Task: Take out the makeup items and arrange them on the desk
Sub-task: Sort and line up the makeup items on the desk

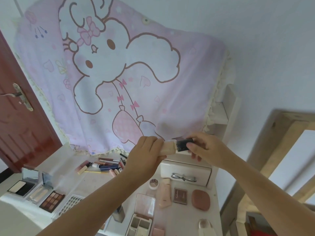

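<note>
The left hand (144, 150) grips a cream bottle (168, 148) and the right hand (202, 148) pinches its dark cap (185, 145), held high above the bench (95, 181). If the cap pulls free suddenly, the bottle could spill or drop onto the palettes (51, 199) below.

Two hands (144, 155) (207, 150), one bottle (177, 147), four open palettes (52, 200).

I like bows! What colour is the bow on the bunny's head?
Pink, with a darker pink outline. The head view shows the bow on the hanging cloth.
</note>
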`<state>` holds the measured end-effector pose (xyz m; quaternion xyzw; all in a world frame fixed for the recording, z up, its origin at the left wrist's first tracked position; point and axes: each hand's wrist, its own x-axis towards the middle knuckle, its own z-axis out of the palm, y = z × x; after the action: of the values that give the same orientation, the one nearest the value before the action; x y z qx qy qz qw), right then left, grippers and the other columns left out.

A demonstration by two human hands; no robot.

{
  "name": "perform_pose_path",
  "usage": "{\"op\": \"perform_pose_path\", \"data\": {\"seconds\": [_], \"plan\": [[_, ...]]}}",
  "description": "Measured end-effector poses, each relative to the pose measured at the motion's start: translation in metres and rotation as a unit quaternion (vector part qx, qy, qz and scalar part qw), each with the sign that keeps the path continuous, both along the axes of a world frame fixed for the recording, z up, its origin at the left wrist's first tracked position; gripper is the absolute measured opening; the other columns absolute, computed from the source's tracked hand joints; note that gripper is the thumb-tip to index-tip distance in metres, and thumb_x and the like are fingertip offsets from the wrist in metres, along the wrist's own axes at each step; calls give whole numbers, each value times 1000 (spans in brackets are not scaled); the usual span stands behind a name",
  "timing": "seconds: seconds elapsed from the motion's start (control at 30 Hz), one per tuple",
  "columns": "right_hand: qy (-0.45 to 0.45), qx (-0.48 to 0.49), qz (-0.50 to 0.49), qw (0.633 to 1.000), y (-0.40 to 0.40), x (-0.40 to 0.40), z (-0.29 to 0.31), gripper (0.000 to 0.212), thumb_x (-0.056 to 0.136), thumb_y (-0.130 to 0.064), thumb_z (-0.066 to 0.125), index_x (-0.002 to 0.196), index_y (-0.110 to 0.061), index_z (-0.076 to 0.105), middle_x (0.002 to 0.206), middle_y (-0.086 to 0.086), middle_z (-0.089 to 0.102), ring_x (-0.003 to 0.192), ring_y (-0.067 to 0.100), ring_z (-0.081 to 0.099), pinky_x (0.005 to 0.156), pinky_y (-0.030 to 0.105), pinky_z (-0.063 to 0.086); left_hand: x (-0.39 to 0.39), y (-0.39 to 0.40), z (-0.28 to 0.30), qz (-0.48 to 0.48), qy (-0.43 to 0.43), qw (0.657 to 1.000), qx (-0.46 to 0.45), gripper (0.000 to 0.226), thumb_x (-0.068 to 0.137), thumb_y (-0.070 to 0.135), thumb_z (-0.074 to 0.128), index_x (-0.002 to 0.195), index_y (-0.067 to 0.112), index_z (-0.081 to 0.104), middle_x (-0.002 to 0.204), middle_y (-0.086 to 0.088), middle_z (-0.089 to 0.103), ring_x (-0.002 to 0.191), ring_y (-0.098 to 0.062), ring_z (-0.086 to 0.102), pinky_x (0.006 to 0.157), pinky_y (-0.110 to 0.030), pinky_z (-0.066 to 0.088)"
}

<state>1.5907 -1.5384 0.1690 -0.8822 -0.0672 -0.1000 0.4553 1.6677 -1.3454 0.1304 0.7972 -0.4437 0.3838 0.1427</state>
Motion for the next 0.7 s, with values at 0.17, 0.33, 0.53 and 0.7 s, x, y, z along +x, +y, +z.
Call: {"op": "perform_pose_path", "data": {"seconds": [0.17,0.33,0.53,0.7], "plan": [[39,18,40,998,-2,-1,0,44,86,-15,59,110,-45,38,107,-25,50,86,-6,60,66,7,49,1,3,-2,10,9,1000,-1,68,45,33,89,93,17,44,77,-1,68,64,-15,64,53,-17,51],[20,-57,-4,998,5,3,-5,19,93,-21,47,82,-36,49,65,-11,59,49,-2,56,53,11,43,-2,1,-6,6,17,1000,9,66,44,28,91,91,14,47,77,-4,68,65,-20,64,51,-20,51],[70,-12,17,997,-2,-8,-16,70,62,-55,62,126,-42,34,116,-21,50,102,-6,56,76,13,51,-4,2,-23,-1,57,998,-1,55,53,33,87,88,16,47,73,-1,67,60,-16,63,52,-17,50],[115,-7,-41,993,-3,-22,-49,41,84,-42,57,120,-37,39,113,-14,55,93,-6,56,69,5,48,-22,-3,-48,-6,250,968,5,25,82,32,61,91,8,60,76,2,58,63,-14,57,63,-11,36]]}}
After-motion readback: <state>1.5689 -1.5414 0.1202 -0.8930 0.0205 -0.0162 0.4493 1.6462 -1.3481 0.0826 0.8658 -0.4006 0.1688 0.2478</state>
